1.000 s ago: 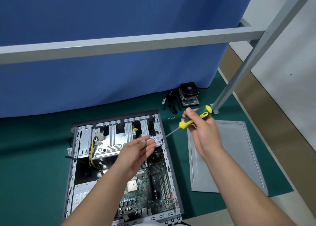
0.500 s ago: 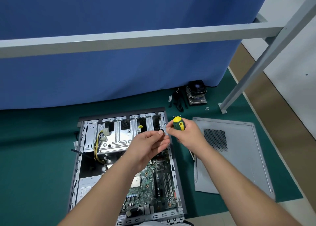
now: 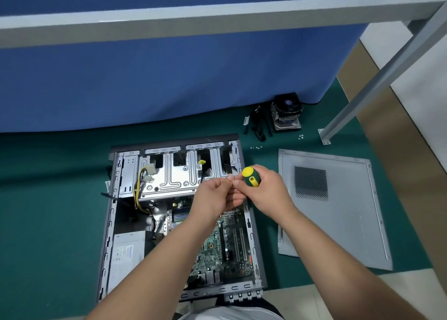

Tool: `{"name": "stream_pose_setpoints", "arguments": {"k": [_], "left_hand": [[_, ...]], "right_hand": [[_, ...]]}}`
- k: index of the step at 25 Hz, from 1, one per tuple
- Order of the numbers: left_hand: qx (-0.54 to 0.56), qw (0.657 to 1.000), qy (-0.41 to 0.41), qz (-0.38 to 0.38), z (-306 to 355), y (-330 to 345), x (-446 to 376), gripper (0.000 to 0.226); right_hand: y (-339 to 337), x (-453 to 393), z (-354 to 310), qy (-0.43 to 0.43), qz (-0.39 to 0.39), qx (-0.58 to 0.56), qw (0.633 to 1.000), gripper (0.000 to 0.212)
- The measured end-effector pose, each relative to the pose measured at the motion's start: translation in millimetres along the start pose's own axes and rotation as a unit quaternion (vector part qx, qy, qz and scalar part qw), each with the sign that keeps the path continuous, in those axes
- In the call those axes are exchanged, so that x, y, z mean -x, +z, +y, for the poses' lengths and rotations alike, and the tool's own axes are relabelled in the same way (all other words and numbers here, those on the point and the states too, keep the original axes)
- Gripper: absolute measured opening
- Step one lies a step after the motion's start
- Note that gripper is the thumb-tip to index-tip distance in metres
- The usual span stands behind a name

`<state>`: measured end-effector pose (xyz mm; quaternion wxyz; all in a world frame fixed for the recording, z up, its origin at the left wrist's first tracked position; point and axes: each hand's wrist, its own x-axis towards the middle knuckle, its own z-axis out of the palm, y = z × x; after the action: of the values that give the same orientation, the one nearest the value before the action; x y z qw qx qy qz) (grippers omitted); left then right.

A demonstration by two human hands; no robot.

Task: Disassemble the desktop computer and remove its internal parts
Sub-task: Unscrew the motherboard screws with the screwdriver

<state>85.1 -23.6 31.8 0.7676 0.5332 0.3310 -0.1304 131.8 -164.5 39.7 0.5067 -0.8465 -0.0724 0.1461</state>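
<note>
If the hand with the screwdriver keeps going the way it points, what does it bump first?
Probably the left hand: the right hand points leftward, its fingers nearly touching it already.

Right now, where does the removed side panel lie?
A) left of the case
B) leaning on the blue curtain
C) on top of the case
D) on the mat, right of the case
D: the side panel lies flat on the mat, right of the case.

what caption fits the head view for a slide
Right hand grips a yellow-green screwdriver beside the left hand above the open computer case; side panel lies alongside.
</note>
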Motion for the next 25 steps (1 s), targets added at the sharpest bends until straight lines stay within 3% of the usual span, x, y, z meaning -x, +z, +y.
{"name": "stream_pose_setpoints", "arguments": {"k": [5,7,11,13,15,16,19,25], "left_hand": [[-0.079,0.996,0.044,-0.006,-4.8,1.7,-7.7,0.031],[-0.167,0.981,0.096,-0.003,-2.9,-3.6,-12.1,0.031],[-0.392,0.877,0.271,0.061,14.8,-35.6,-27.4,0.013],[-0.505,0.789,0.33,0.112,24.3,-59.6,-48.7,0.025],[-0.635,0.699,0.301,0.132,28.9,-83.7,-69.5,0.043],[-0.677,0.676,0.265,0.122,29.1,-93.5,-76.6,0.052],[-0.708,0.657,0.241,0.098,16.0,-110.8,-89.2,0.06],[-0.724,0.599,0.297,0.17,-0.4,-115.4,-102.4,0.059]], "right_hand": [[5.9,4.4,4.9,-0.002,0.02,0.019,1.0,0.012],[-4.1,-2.7,6.1,0.0,0.018,0.036,0.999,0.013],[-46.7,-40.7,23.1,0.085,0.077,0.04,0.993,0.021],[-59.1,-66.9,40.0,0.135,0.08,0.065,0.985,0.018],[-60.9,-92.8,58.2,0.174,0.073,0.087,0.978,0.015],[-59.1,-104.7,67.1,0.188,0.068,0.092,0.976,0.014],[-49.5,-140.8,92.6,0.228,0.049,0.109,0.966,0.016],[-28.8,-208.2,123.4,0.281,0.046,0.19,0.94,0.015]]}}
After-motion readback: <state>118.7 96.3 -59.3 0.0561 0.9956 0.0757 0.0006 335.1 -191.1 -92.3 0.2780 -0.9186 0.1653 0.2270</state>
